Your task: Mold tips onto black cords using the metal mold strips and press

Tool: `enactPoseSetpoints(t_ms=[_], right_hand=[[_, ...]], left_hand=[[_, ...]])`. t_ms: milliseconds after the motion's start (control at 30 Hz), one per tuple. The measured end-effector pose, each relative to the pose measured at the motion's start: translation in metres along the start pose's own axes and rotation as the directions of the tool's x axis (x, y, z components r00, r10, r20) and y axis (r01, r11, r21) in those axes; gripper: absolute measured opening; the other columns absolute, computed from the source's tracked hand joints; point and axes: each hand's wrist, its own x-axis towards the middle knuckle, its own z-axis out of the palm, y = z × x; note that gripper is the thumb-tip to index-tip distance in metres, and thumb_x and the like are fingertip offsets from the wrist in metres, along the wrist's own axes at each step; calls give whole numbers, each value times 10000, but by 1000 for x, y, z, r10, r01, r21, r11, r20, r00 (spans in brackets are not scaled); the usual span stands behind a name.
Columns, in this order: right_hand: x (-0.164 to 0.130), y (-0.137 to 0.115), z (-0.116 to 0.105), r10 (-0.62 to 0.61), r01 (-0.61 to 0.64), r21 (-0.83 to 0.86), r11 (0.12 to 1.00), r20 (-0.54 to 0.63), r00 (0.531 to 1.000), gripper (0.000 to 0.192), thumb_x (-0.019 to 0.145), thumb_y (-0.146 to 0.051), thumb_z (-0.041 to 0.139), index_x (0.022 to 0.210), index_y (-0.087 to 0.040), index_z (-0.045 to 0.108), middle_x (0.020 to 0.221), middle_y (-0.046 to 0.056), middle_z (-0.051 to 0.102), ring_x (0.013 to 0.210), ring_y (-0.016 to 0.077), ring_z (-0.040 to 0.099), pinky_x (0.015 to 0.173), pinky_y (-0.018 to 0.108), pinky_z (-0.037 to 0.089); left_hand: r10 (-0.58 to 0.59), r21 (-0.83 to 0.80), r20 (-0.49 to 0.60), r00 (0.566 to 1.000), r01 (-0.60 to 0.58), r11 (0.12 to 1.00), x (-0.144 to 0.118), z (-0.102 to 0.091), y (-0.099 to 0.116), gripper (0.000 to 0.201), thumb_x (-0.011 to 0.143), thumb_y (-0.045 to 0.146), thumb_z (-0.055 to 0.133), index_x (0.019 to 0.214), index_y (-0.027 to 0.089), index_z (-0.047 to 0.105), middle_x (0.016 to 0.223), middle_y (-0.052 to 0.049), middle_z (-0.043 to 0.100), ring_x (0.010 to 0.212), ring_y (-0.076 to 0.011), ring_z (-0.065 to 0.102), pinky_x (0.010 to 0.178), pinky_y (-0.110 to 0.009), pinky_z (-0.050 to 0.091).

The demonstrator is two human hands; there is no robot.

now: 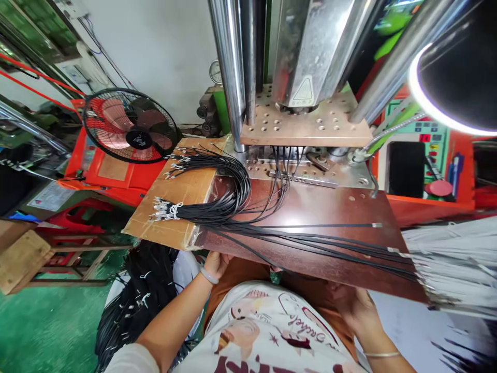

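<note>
My left hand (217, 263) is at the near edge of the brown board (303, 207), its fingers mostly hidden under that edge. My right hand (351, 305) sits below the board's edge farther right, slightly blurred, and its fingers are hidden too. Whether either hand holds anything cannot be seen. On the board, a bundle of black cables (229, 207) curves round from the left, with connector ends tied by a white tie (174, 210). Several black cables stretch rightward across the board. Other black cables run into the press (306, 132), under its upper plate.
A sheet of cardboard (186, 189) covers the board's left end. White cables (454, 259) lie at the right end. A fan (134, 127) stands back left, a ring lamp (417, 88) hangs upper right, and a black cable heap (135, 305) is below left. A phone (406, 168) rests right.
</note>
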Motion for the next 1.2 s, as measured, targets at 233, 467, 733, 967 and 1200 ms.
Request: enactPoseSetpoints(t_ms=[233,467,733,967,1200], right_hand=[[-6,7,19,-101,152,-427,892,140,985,469,663,-668,695,935,-286,693,992,70,702,1003,324,622,917,535,495],[-42,-25,40,-183,401,-678,616,372,910,209,845,-397,572,915,-244,694,863,105,714,777,297,650,774,482,514],[12,-172,23,-243,691,-575,-439,816,524,545,800,-123,500,1343,-91,471,1415,203,483,1279,378,429,984,524,394],[64,-185,45,-91,696,-449,-560,869,487,122,808,-142,494,739,-173,589,728,89,557,736,245,502,672,370,350],[60,-194,34,-140,616,-511,-599,825,548,212,851,-110,408,815,-178,606,605,57,538,555,218,466,552,368,274]], left_hand=[[-120,175,145,982,94,980,-9,2,-1,327,732,444,780,938,203,702,900,-45,749,907,-201,696,940,-351,528],[-328,611,293,898,88,786,-33,3,21,345,551,162,891,863,114,755,956,-143,746,895,-218,708,908,-272,525],[-476,350,847,236,-922,165,-74,68,74,308,867,376,622,1095,185,704,863,-102,739,750,-190,693,700,-233,520],[-379,70,925,3,-984,164,-81,133,106,247,898,305,561,1076,174,671,865,-118,747,764,-194,712,688,-248,538],[-242,20,970,30,-999,-42,-55,166,137,244,908,265,585,1098,134,665,889,-105,745,747,-153,708,695,-211,544]])
